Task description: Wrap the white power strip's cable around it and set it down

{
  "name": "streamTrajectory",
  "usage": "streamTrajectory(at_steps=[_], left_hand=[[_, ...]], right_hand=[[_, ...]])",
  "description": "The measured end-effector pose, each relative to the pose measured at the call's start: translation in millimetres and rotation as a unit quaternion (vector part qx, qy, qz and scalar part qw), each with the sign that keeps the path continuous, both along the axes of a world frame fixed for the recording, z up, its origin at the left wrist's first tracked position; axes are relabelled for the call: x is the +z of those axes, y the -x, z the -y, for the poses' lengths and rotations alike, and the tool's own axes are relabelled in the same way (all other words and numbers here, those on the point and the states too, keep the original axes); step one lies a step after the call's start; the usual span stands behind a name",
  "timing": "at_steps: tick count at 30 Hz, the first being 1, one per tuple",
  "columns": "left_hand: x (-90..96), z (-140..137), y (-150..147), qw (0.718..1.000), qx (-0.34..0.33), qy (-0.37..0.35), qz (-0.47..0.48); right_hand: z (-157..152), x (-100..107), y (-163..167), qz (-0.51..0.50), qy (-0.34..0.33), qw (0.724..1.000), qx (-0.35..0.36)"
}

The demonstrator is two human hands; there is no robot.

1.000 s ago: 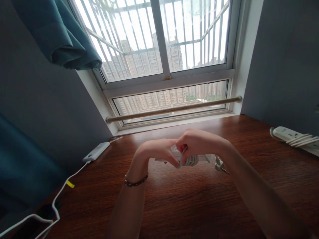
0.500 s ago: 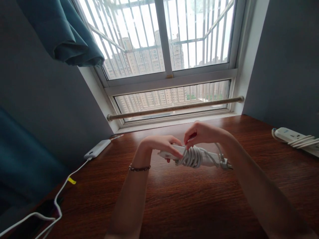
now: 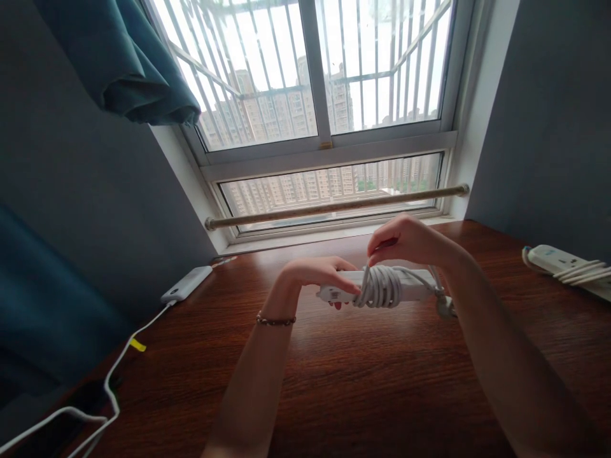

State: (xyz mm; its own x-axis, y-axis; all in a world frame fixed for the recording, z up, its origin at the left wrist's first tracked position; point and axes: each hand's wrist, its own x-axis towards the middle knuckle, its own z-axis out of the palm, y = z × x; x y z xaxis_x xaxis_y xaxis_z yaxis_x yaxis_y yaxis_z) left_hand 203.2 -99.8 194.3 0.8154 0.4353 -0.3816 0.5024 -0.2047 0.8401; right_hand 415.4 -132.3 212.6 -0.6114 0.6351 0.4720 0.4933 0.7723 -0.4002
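Observation:
A white power strip [image 3: 416,287] is held above the wooden tabletop, lying roughly crosswise in front of me. Its grey-white cord [image 3: 386,286] is wound in several loops around the strip's middle. My left hand [image 3: 321,273] grips the strip's left end, thumb on the near side and fingertips showing beneath. With thumb and fingers pinched, my right hand [image 3: 401,240] holds a length of the cord just above the leftmost loop. The plug [image 3: 445,306] hangs at the right end, partly behind my right forearm.
A second power strip [image 3: 563,259] with its cord wrapped round it lies at the table's right edge. On the left, a white power bank [image 3: 187,285] has a white cable [image 3: 113,369] with a yellow tag. A wooden rod [image 3: 334,207] spans the window behind the table [image 3: 363,381].
My right hand has risen and moved right, pulling a bit of cord up from the loops. The power strip and my left hand have shifted slightly right.

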Motion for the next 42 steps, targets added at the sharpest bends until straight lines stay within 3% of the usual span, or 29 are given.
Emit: streamTrajectory(at_steps=[5, 10, 13, 17, 22, 25, 27, 30, 35, 38, 42], left_hand=[[5.6, 4, 9, 0.996, -0.037, -0.059, -0.058], [10.0, 15, 15, 0.984, -0.089, -0.097, -0.116], [13.7, 24, 14, 0.978, -0.113, -0.118, -0.128], [20.7, 30, 14, 0.979, -0.142, -0.119, -0.083], [25.5, 28, 17, 0.996, -0.03, -0.015, 0.087], [25.7, 28, 12, 0.973, 0.057, 0.038, 0.219], [26.1, 28, 7, 0.953, 0.109, 0.038, 0.279], [26.6, 26, 1, 0.93, 0.166, 0.004, 0.329], [20.1, 8, -3, 0.889, 0.28, -0.026, 0.362], [12.6, -6, -2, 0.864, 0.328, 0.001, 0.381], [5.0, -18, -2, 0.869, 0.335, 0.068, 0.357]], right_hand=[[-10, -11, 10, -0.001, 0.129, 0.99, 0.064], [-4, -14, 22, 0.066, 0.266, 0.952, 0.138], [3, -11, 26, 0.094, 0.283, 0.939, 0.171], [6, -7, 27, 0.045, 0.252, 0.944, 0.207], [-3, -9, 31, -0.194, 0.142, 0.948, 0.208], [-17, -19, 37, -0.307, 0.074, 0.943, 0.107], [-27, -30, 42, -0.329, 0.085, 0.94, 0.005], [-42, -47, 50, -0.33, 0.124, 0.932, -0.084], [-52, -61, 61, -0.298, 0.224, 0.923, -0.098], [-49, -59, 62, -0.246, 0.244, 0.934, -0.091], [-44, -49, 49, -0.185, 0.278, 0.937, -0.1]])
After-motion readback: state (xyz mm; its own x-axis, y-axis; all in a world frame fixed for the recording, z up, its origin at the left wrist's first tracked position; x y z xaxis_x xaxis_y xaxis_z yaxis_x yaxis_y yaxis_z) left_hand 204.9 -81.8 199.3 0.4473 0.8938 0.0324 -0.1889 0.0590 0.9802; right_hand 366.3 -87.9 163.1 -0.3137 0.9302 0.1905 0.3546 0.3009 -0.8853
